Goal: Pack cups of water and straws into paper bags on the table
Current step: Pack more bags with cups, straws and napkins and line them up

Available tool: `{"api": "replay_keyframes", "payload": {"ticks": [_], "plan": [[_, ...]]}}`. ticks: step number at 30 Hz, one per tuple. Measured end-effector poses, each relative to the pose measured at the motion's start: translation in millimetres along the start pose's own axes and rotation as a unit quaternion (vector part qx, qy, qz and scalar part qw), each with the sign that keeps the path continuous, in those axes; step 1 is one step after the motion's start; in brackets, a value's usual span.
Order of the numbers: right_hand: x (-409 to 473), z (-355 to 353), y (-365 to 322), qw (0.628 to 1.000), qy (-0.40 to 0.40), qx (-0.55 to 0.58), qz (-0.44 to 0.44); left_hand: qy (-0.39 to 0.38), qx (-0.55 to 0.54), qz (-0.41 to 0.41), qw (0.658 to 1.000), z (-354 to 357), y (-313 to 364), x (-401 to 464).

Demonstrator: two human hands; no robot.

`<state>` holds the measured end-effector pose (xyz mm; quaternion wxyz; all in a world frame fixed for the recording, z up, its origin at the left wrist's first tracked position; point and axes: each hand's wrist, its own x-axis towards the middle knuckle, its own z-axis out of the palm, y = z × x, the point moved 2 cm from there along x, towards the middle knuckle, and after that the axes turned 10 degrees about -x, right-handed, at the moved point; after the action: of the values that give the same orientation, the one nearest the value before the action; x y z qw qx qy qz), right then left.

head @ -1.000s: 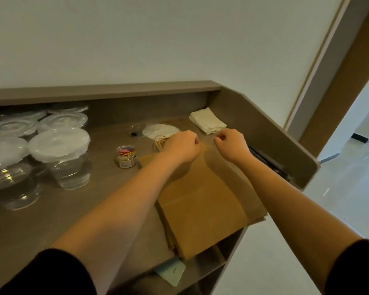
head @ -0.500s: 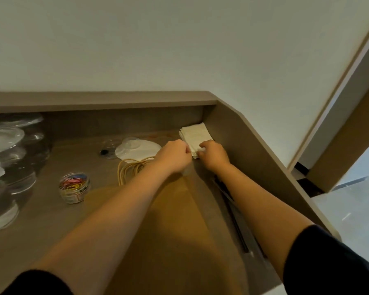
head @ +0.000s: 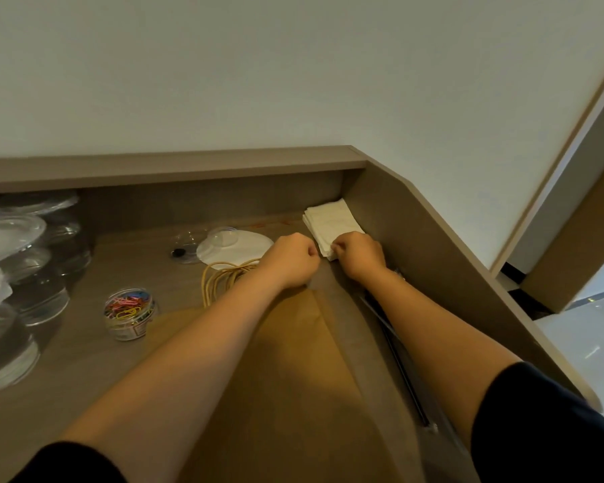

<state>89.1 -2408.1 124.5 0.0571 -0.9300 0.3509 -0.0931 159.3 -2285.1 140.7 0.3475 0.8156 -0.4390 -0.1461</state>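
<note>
A stack of flat brown paper bags (head: 293, 378) lies on the desk between my forearms. My left hand (head: 290, 259) is curled into a fist at the bags' far edge and seems to grip the top bag there; the fingertips are hidden. My right hand (head: 358, 254) is curled on the near corner of a white napkin stack (head: 328, 221) and pinches it. Lidded clear cups of water (head: 14, 308) stand at the far left. Long dark straws (head: 391, 332) lie along the right wall, partly under my right forearm.
A small jar of coloured paper clips (head: 129, 313) stands left of the bags. Yellow rubber bands (head: 224, 277) lie by my left wrist. Behind them sit a white lid (head: 238, 252) and a small clear cup (head: 189, 245). Raised desk walls (head: 415, 245) close the back and right.
My right hand left the bag's far edge and moved to the napkin stack in the corner. My left hand stayed at the bag's edge. My head leaned in, so the cups slid left.
</note>
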Motion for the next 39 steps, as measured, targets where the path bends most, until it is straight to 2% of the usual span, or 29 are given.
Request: {"api": "replay_keyframes", "payload": {"ticks": [6, 8, 9, 11, 13, 15, 16, 17, 20, 21, 24, 26, 28, 30, 35, 39], "plan": [[-4, -8, 1, 0.993, 0.103, 0.048, -0.006, 0.008, -0.024, -0.012, 1.000, 1, 2, 1], [-8, -13, -1, 0.986, 0.140, 0.087, -0.020, 0.034, -0.098, -0.041, 0.994, 0, 4, 2], [-12, -16, -3, 0.981, 0.158, 0.107, -0.032, 0.043, -0.172, -0.068, 0.982, 1, 6, 2], [-26, -20, -10, 0.971, 0.180, 0.148, -0.063, 0.033, -0.359, -0.139, 0.922, 4, 10, 0], [-46, -22, -19, 0.962, 0.172, 0.180, -0.109, -0.028, -0.523, -0.199, 0.829, 5, 13, -2], [-67, -20, -25, 0.962, 0.131, 0.183, -0.154, -0.062, -0.630, -0.248, 0.734, 5, 13, -6], [-76, -19, -26, 0.964, 0.108, 0.176, -0.169, -0.052, -0.642, -0.268, 0.717, 5, 13, -7], [-83, -17, -27, 0.966, 0.082, 0.167, -0.181, -0.038, -0.627, -0.279, 0.726, 5, 13, -7], [-95, -13, -21, 0.969, 0.022, 0.145, -0.199, 0.017, -0.522, -0.290, 0.802, 9, 17, -11], [-96, -15, -15, 0.971, 0.024, 0.163, -0.172, 0.025, -0.508, -0.286, 0.812, 8, 20, -14], [-92, -24, 16, 0.971, 0.036, 0.237, -0.002, 0.028, -0.504, -0.262, 0.822, 8, 27, -22], [-90, -26, 35, 0.992, -0.032, 0.109, 0.049, 0.020, -0.498, -0.246, 0.831, 9, 31, -25], [-93, -24, 39, 0.991, -0.122, -0.022, 0.044, 0.028, -0.489, -0.251, 0.835, 10, 34, -29], [-95, -19, 37, 0.984, -0.161, -0.065, 0.034, 0.033, -0.475, -0.251, 0.843, 11, 38, -32], [-95, -21, 36, 0.988, -0.128, -0.080, 0.043, 0.034, -0.479, -0.222, 0.849, 8, 48, -50], [-96, -33, 34, 0.992, -0.062, -0.103, 0.037, 0.046, -0.496, -0.206, 0.842, 4, 52, -66]]}}
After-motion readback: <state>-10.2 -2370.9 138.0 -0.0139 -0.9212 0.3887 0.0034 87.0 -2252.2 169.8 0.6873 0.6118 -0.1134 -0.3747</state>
